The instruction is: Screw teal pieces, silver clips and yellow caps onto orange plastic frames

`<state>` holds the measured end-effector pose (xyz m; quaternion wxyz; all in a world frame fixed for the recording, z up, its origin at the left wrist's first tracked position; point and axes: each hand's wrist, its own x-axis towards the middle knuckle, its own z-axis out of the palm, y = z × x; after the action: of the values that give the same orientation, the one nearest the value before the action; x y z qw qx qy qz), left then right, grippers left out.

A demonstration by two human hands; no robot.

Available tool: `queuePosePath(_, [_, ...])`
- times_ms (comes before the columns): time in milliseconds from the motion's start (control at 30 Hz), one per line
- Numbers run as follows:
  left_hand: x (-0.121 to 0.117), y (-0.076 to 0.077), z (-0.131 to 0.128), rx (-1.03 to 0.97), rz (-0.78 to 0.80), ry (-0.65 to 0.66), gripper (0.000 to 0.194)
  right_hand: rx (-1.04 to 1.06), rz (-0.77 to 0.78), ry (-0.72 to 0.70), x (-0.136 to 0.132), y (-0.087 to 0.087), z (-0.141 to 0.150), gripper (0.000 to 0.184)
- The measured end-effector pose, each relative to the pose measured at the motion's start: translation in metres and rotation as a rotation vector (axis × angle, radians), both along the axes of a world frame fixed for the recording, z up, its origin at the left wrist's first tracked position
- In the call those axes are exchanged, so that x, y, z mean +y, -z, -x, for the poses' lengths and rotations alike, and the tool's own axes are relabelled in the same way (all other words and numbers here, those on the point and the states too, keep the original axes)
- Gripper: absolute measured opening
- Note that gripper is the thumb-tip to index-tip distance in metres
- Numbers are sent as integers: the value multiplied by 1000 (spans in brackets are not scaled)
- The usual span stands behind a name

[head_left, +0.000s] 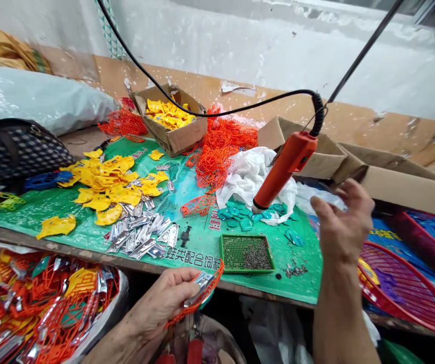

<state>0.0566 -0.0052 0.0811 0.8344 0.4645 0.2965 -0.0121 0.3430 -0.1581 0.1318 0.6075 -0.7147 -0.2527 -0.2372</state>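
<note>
My left hand [179, 289], at the front edge of the table, pinches an orange plastic lattice part [217, 278] with a silver plate [204, 281] against it; a bit of teal shows underneath. My right hand [344, 217] is raised over the table's right side, fingers bent but apart, with nothing visible in them. Left of it, an orange electric screwdriver [286, 169] hangs tip down from a cable. Below its tip lie teal pieces [240, 218]. A green tray [228, 254] of small screws [257, 256] sits nearer me.
Yellow parts [107, 182] and silver plates [141, 230] are heaped on the left. Behind are a carton [187, 136] of yellow parts, orange lattices [217, 146] and a white bag [253, 174]. A full sack [124, 290] stands lower left; a red basket [425, 303] sits right.
</note>
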Motion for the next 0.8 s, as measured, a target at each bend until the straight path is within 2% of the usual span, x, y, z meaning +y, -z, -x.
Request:
queuePosePath(33, [0, 0, -1, 3, 8, -15, 20, 75, -25, -100, 8, -6, -19, 75])
queuePosePath(67, [-1, 1, -2, 4, 6, -30, 20, 166, -69, -275, 18, -11, -32, 78])
queuePosePath(133, [-4, -1, -2, -2, -8, -55, 19, 282, -61, -600, 44, -22, -41, 81])
queuePosePath(200, [-6, -4, -2, -11, -24, -79, 18, 355, -23, -845, 70, -33, -32, 69])
queuePosePath(233, [-6, -6, -2, -15, -29, -94, 19, 397, -30, -889, 81, -37, -24, 55])
queuePosePath(267, [-6, -8, -2, -16, -32, -110, 19, 436, -53, -891, 89, -42, -16, 42])
queuePosePath(333, [-4, -11, -1, -16, -44, -142, 22, 508, -72, -905, 99, -47, 0, 31])
queuePosePath(433, [-1, -10, -1, -14, -53, -165, 25, 578, -43, -955, 99, -42, 15, 34])
queuePosePath(533, [-3, -5, -2, 5, -57, -135, 26, 569, -62, -894, 92, -21, 28, 35])
queuePosePath(700, [-13, 2, -2, 38, -115, -38, 29, 529, -97, -648, 85, 22, 45, 21])
queuePosePath(800, [-15, 4, -3, 57, -124, -28, 31, 514, -139, -534, 83, 38, 50, 20])
